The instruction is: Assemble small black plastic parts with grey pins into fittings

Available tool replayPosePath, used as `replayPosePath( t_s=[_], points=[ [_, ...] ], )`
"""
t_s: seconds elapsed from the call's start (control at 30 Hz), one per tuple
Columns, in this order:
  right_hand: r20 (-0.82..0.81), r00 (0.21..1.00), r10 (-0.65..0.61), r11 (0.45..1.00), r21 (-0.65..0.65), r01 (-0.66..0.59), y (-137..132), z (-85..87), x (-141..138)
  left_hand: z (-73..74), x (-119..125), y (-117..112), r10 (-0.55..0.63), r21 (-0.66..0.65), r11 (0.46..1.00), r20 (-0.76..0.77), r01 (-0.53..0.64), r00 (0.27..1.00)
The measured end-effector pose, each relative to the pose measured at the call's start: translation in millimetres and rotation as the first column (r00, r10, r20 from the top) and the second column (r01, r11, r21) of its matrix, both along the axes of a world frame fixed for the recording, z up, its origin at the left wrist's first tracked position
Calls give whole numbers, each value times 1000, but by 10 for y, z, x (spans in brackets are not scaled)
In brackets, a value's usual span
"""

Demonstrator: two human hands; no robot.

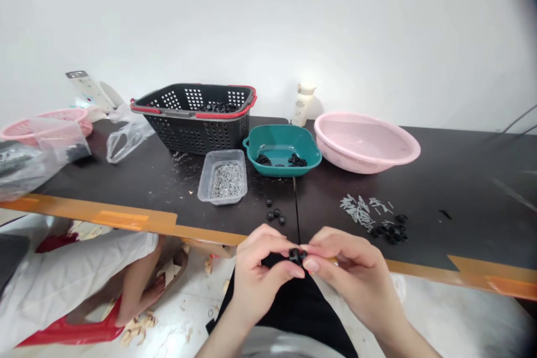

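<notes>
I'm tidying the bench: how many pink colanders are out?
2. One pink colander sits right of the teal bowl; the other is at the far left, partly behind a plastic bag. More may be out of view.

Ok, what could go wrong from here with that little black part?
The small black part is pinched by fingertips of left hand and right hand past the table edge; a slip would likely drop it to the floor. The loose metal pins lie near the right hand and could be brushed off.

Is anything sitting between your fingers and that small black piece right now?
Nothing visible does: the left hand and the right hand both pinch the small black plastic piece directly, just off the black table.
</notes>
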State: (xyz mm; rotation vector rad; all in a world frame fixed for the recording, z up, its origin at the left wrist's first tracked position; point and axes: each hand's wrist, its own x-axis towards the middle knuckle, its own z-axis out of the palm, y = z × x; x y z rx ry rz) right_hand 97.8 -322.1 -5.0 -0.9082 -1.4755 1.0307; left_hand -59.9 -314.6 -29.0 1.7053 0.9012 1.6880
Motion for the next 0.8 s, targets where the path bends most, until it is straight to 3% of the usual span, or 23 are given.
replayPosePath(
  t_s=[0.17, 0.33, 0.43, 0.57, 0.67, 0.73, 0.8],
  points=[
    [-204, 970, 136, 961, -212, -179, 37, -26, -94, 12, -71, -13, 95, 121, 988, -30, -91, 995],
    [-106, 994, 25, 995, -90, -35, -20, -57, -177, -66, -113, -66, 190, 140, 972, 2, -188, 982],
    [-182, 982, 45, 984, -164, -75, -51, -76, -204, -44, -129, -109, 181, 199, 963, 10, -180, 983],
    [-420, 894, 157, 862, -383, -332, -98, -47, -228, 59, -146, -219, 169, 281, 946, 0, -162, 986],
    [-466, 853, 234, 771, -446, -455, -230, 2, -235, 115, -167, -374, 163, 321, 935, -18, -148, 987],
    [-440, 845, 304, 737, -453, -501, -386, 22, -228, 127, -188, -518, 167, 339, 929, -37, -145, 985],
    [-411, 838, 359, 738, -424, -524, -575, 27, -212, 129, -212, -690, 179, 340, 929, -64, -147, 982]
  ],
)
